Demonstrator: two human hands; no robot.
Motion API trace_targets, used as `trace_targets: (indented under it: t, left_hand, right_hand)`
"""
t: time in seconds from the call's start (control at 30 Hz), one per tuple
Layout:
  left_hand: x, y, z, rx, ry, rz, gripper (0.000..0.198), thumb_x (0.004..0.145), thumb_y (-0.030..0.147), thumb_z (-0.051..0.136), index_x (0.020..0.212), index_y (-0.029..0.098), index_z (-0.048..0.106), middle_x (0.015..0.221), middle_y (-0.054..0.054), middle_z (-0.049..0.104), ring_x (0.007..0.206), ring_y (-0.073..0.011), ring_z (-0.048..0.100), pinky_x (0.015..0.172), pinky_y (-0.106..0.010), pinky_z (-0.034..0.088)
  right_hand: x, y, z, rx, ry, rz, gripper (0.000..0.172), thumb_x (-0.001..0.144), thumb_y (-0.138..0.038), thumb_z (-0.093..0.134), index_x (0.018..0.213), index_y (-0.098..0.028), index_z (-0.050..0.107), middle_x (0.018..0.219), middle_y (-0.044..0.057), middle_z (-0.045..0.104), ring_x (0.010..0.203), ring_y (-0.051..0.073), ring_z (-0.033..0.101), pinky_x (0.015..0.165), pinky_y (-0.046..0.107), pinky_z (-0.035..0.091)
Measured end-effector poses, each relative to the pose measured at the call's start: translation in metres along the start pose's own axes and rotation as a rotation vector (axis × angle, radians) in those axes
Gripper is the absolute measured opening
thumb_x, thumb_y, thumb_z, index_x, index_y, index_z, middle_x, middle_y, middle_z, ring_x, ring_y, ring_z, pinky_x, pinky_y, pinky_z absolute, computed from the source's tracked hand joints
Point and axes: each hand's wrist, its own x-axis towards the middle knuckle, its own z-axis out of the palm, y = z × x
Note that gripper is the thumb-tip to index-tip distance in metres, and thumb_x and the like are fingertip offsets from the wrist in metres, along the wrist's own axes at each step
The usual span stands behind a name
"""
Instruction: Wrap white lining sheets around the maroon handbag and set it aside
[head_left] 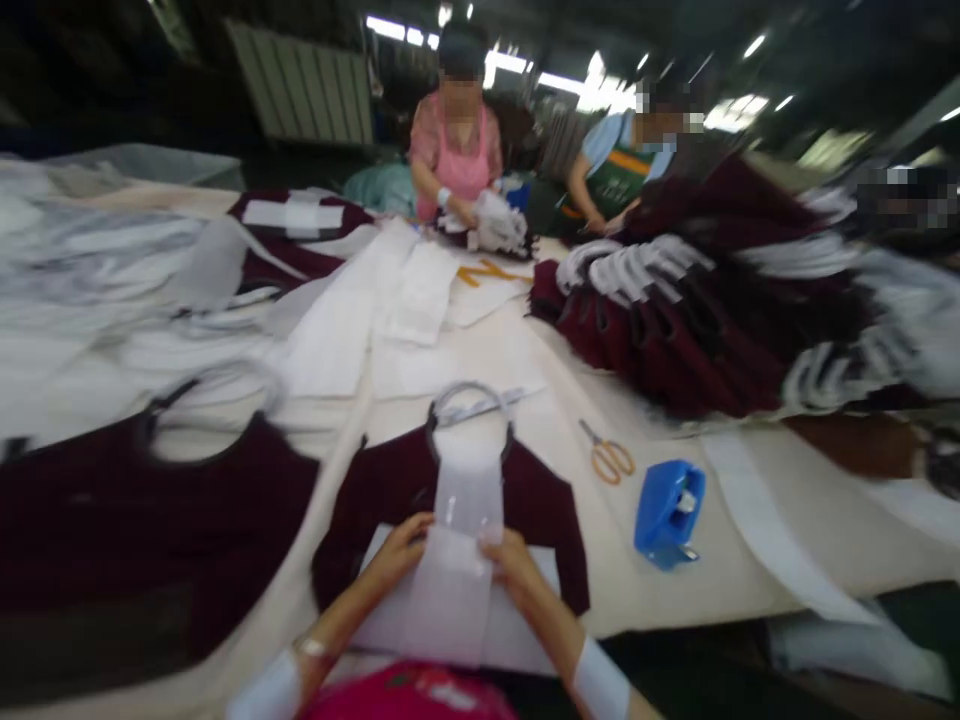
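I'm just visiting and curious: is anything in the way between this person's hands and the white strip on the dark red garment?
Nothing visible. The left hand and right hand already touch the white strip, which lies on the maroon garment piece. The scissors and blue tool sit apart, to the right.

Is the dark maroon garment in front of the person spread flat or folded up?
Spread flat: the dark maroon garment lies open on the cream table, neckline away from the person, while both hands hold a white strip on it.

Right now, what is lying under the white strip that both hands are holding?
Under the white strip held by the left hand and right hand lies a maroon garment piece and a white sheet. What the strip covers cannot be seen.
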Motion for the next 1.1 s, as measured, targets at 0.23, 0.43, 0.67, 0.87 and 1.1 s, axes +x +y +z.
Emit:
trace_targets:
  t: [0.23, 0.43, 0.67, 0.87, 1.1]
  left_hand:
    - [-0.001, -0.011, -0.009, -0.147, -0.106, -0.003, 0.054, 0.072, 0.03, 0.07, 0.123, 0.019, 0.054, 0.11, -0.007, 0.066, 0.1, -0.0202, 0.061, 0.086, -0.031, 0.046]
    - [0.002, -0.014, -0.001, 0.024, -0.055, 0.041, 0.047, 0.071, 0.023, 0.067, 0.116, 0.016, 0.058, 0.095, -0.005, 0.068, 0.089, -0.0182, 0.06, 0.083, -0.03, 0.046]
    - [0.008, -0.012, 0.005, 0.197, 0.028, 0.073, 0.026, 0.066, 0.016, 0.063, 0.091, 0.017, 0.069, 0.083, -0.002, 0.066, 0.086, -0.0188, 0.056, 0.087, -0.032, 0.043]
    - [0.006, -0.005, 0.011, 0.287, 0.072, 0.077, 0.011, 0.066, 0.018, 0.059, 0.072, 0.017, 0.068, 0.079, -0.003, 0.065, 0.081, -0.019, 0.053, 0.083, -0.032, 0.044]
    - [0.0, 0.0, 0.015, 0.249, 0.093, 0.108, 0.013, 0.066, 0.014, 0.059, 0.079, 0.016, 0.063, 0.084, -0.003, 0.068, 0.083, -0.018, 0.057, 0.08, -0.031, 0.048]
  right_hand:
    - [0.001, 0.042, 0.015, 0.071, 0.049, 0.116, 0.049, 0.059, -0.036, 0.082, 0.1, -0.019, 0.063, 0.087, 0.002, 0.074, 0.074, 0.019, 0.067, 0.064, 0.031, 0.056]
    - [-0.021, 0.043, 0.006, 0.197, -0.017, 0.209, 0.045, 0.056, -0.032, 0.084, 0.095, -0.016, 0.065, 0.086, 0.008, 0.076, 0.073, 0.023, 0.071, 0.069, 0.035, 0.059]
    - [-0.037, 0.065, -0.002, 0.285, -0.198, 0.326, 0.028, 0.059, -0.03, 0.083, 0.082, -0.019, 0.072, 0.084, 0.009, 0.076, 0.075, 0.021, 0.071, 0.078, 0.035, 0.059]
    - [-0.039, 0.064, 0.019, 0.265, -0.298, 0.222, 0.03, 0.061, -0.036, 0.081, 0.083, -0.019, 0.071, 0.091, 0.009, 0.077, 0.085, 0.027, 0.071, 0.088, 0.044, 0.056]
    - [-0.031, 0.06, 0.038, 0.287, -0.243, 0.063, 0.049, 0.054, -0.03, 0.083, 0.1, -0.016, 0.069, 0.098, 0.008, 0.077, 0.096, 0.028, 0.069, 0.1, 0.047, 0.05]
